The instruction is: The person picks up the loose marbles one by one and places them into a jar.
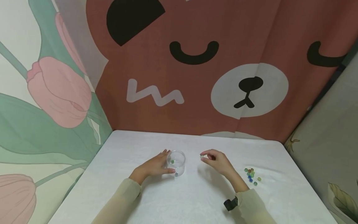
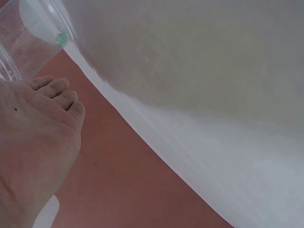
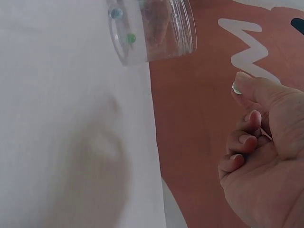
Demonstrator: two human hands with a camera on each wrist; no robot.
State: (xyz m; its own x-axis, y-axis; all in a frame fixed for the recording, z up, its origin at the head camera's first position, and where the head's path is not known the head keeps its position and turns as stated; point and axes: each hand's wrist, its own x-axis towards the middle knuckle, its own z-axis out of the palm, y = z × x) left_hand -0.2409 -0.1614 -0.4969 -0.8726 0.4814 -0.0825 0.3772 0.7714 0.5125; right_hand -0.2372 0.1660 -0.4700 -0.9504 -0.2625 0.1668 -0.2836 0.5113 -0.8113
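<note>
My left hand (image 1: pixel 154 165) rests beside a clear plastic jar (image 1: pixel 180 169), its fairly straight fingers along the far left side and its thumb across the front. Inside the jar, a pale blue marble (image 3: pixel 115 13) and a green marble (image 3: pixel 131 38) lie at the bottom. In the left wrist view the palm (image 2: pixel 35 126) faces the camera and the fingertips are close to the jar wall. My right hand (image 1: pixel 219 161), raised to the right of the jar, pinches a pale greenish marble (image 3: pixel 236 88) between thumb and index finger. Its other fingers are curled inward.
A loose cluster of marbles (image 1: pixel 250 174), green, blue, amber and yellow, lies on the white table (image 1: pixel 179 202) to the right of my right forearm. A dark wrist device (image 1: pixel 230 204) hangs at the right cuff. A brown bear-print curtain (image 1: pixel 156 121) stands behind the table.
</note>
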